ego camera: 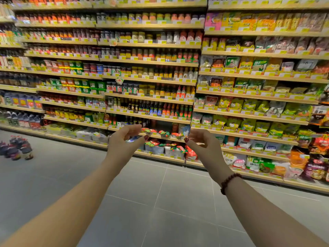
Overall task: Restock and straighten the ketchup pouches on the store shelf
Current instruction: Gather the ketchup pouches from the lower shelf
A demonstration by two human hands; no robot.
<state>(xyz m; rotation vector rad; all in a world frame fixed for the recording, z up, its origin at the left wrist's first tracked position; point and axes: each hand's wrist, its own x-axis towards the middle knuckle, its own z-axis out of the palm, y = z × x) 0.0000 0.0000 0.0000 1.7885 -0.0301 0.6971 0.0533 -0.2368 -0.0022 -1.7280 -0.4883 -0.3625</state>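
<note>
Reaching forward with the left hand [124, 141], fingers loosely curled and gripping nothing. Reaching likewise with the right hand [203, 143], thumb and forefinger drawing near each other but apparently pinching nothing, a bead bracelet [230, 182] sitting on that wrist. Framing, between the two hands, a row of red ketchup pouches [164, 133] with green tops, lying along the front edge of a low shelf [156, 137] and leaning at uneven angles, some overhanging the edge. Not touching any pouch yet, as far as can be told.

Judging the job to be barely begun: carrying no fresh stock in either hand, leaving the row crooked, and showing a dark gap behind the pouches toward the back of that shelf, likely waiting to be filled. Seeing more of the same pouches [170, 146] heaped one shelf down in clear bins [154, 150], also untidy and probably needing squaring up.

Standing back on the grey floor tiles [160, 193], with nothing blocking the way to the front edge. Noting sauce bottles [151, 107] crowding the shelves above and seasoning packets [249, 125] filling the bay to the right. Noting a cluster of dark bottles [17, 148] sitting on the floor well off to the left.
</note>
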